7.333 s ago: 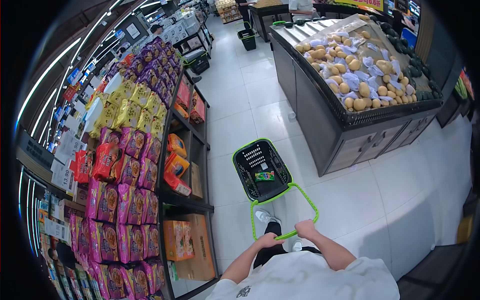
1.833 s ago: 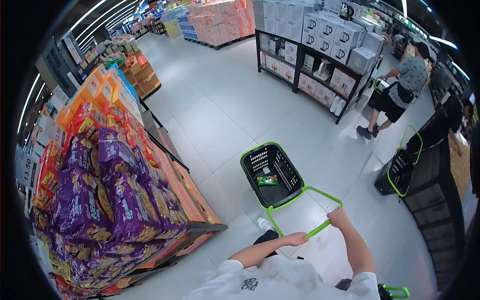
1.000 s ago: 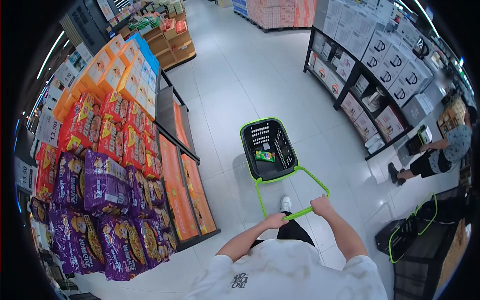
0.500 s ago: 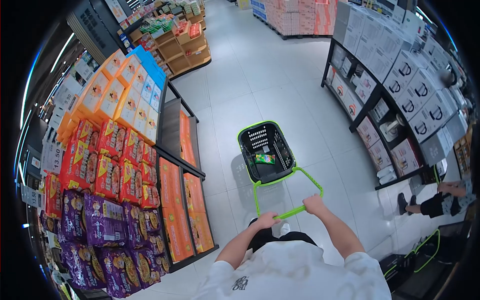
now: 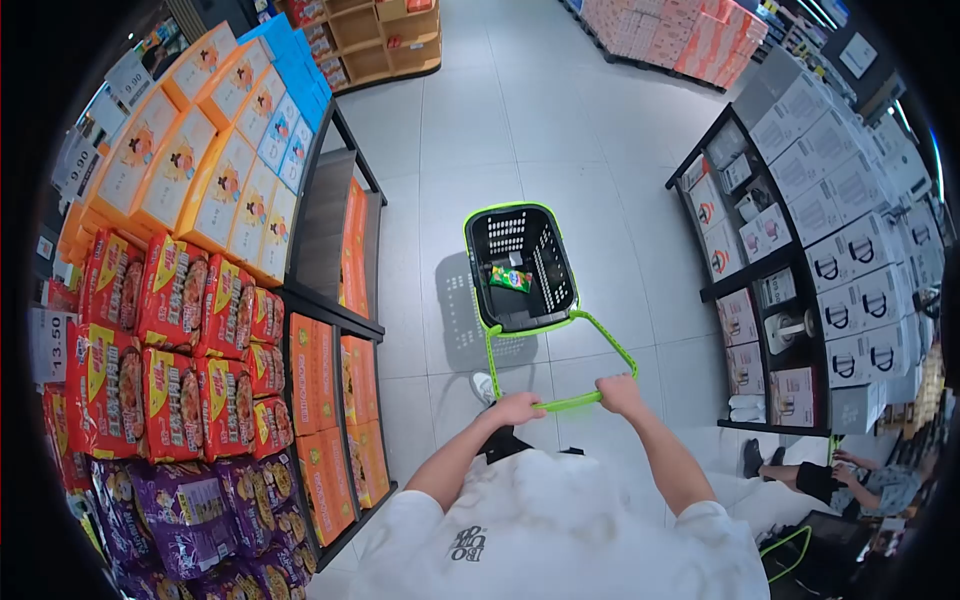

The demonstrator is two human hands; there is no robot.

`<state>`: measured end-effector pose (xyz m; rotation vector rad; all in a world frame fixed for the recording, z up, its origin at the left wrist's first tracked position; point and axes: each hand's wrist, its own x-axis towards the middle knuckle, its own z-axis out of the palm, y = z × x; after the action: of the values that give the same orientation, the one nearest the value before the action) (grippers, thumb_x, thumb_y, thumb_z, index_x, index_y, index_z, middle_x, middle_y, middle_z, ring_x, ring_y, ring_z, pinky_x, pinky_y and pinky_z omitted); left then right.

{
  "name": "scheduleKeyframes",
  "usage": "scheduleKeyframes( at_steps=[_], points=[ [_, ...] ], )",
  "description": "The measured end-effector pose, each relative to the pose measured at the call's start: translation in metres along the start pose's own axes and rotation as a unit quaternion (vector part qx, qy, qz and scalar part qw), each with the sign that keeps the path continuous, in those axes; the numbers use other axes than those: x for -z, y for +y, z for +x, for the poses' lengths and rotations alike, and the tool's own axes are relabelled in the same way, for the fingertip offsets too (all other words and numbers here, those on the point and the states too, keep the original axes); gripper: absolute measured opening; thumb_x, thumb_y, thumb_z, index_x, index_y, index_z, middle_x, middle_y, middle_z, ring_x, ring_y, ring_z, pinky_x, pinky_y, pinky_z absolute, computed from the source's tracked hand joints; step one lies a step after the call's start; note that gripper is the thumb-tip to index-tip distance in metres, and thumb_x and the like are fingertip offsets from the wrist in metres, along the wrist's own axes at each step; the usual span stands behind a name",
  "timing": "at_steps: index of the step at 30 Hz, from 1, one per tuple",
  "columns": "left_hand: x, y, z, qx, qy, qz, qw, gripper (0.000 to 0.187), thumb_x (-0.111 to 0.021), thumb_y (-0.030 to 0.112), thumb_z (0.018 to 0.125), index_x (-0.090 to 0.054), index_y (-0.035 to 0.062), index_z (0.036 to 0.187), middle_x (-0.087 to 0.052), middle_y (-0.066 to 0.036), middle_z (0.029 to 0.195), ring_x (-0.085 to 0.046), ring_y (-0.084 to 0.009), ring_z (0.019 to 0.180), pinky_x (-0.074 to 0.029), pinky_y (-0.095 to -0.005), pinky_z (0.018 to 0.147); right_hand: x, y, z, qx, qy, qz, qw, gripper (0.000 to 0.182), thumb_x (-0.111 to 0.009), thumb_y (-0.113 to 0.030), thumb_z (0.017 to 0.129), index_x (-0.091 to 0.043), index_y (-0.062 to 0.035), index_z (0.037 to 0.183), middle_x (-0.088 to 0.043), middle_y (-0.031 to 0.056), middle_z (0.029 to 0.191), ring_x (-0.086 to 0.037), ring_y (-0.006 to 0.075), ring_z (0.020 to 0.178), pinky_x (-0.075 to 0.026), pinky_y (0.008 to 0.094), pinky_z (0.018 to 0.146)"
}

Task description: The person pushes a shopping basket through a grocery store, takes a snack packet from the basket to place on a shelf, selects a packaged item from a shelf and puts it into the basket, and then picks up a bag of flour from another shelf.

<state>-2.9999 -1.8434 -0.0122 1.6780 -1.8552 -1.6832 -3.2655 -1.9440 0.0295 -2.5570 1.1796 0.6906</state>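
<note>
A black shopping basket with a bright green rim (image 5: 522, 205) stands on the floor in front of me. Inside it lies a small green packet (image 5: 511, 279), with a small white piece beside it. The green pull handle (image 5: 572, 403) reaches back from the basket to my body. My left hand (image 5: 519, 408) is closed round the handle's left end. Round its right end my right hand (image 5: 619, 392) is closed too. Below my hands, one white shoe (image 5: 484, 387) shows on the tiles.
On the left, a shelf unit bears red noodle packs (image 5: 175, 390), purple packs (image 5: 185, 520) and orange boxes (image 5: 165, 160). A rack of white appliance boxes (image 5: 850, 260) lines the right side. A seated person (image 5: 850, 480) is at lower right. Pink stacked cartons (image 5: 680, 40) stand ahead.
I have moved forward along the aisle with the basket, both hands still on the handle. The shelves have slid back past me, and the left shoe has come into sight.
</note>
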Motion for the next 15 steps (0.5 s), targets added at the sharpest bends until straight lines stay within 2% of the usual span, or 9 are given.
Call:
scheduleKeyframes(
  at_steps=[5, 9, 11, 15],
  points=[
    [0.072, -0.011, 0.011, -0.004, -0.002, -0.001, 1.000, 0.042, -0.063, 0.044, 0.086, -0.069, 0.0097, 0.108, -0.070, -0.016, 0.099, -0.066, -0.0332, 0.096, -0.050, -0.0444, 0.083, 0.043, -0.005, 0.051, -0.011, -0.027, 0.026, 0.999, 0.011, -0.062, -0.014, 0.076, -0.066, -0.0119, 0.086, -0.070, 0.0114, 0.081, -0.068, 0.0322, 0.082, -0.048, 0.0487, 0.079],
    [0.097, -0.035, 0.023, -0.001, 0.024, 0.035, 0.999, 0.040, -0.063, 0.045, 0.085, -0.069, 0.0117, 0.107, -0.070, -0.015, 0.101, -0.065, -0.0343, 0.097, -0.049, -0.0447, 0.086, 0.057, -0.012, 0.085, 0.023, -0.039, 0.012, 0.999, 0.013, -0.064, -0.018, 0.078, -0.066, -0.0138, 0.091, -0.069, 0.0116, 0.077, -0.068, 0.0325, 0.079, -0.048, 0.0481, 0.075],
    [0.109, -0.041, 0.025, 0.024, 0.009, 0.021, 0.999, 0.041, -0.063, 0.044, 0.085, -0.069, 0.0107, 0.108, -0.069, -0.015, 0.104, -0.064, -0.0344, 0.100, -0.049, -0.0434, 0.088, 0.055, -0.012, 0.111, 0.024, -0.035, 0.014, 0.999, 0.011, -0.064, -0.020, 0.079, -0.064, -0.0134, 0.088, -0.068, 0.0115, 0.076, -0.068, 0.0330, 0.076, -0.048, 0.0501, 0.077],
    [0.142, -0.052, 0.042, 0.031, 0.056, 0.021, 0.998, 0.036, -0.066, 0.044, 0.084, -0.070, 0.0143, 0.104, -0.071, -0.010, 0.099, -0.065, -0.0309, 0.097, -0.046, -0.0440, 0.090, 0.067, -0.008, 0.154, 0.035, -0.021, -0.006, 0.999, 0.010, -0.064, -0.020, 0.080, -0.063, -0.0122, 0.086, -0.068, 0.0114, 0.075, -0.068, 0.0336, 0.075, -0.049, 0.0516, 0.074]
  ],
)
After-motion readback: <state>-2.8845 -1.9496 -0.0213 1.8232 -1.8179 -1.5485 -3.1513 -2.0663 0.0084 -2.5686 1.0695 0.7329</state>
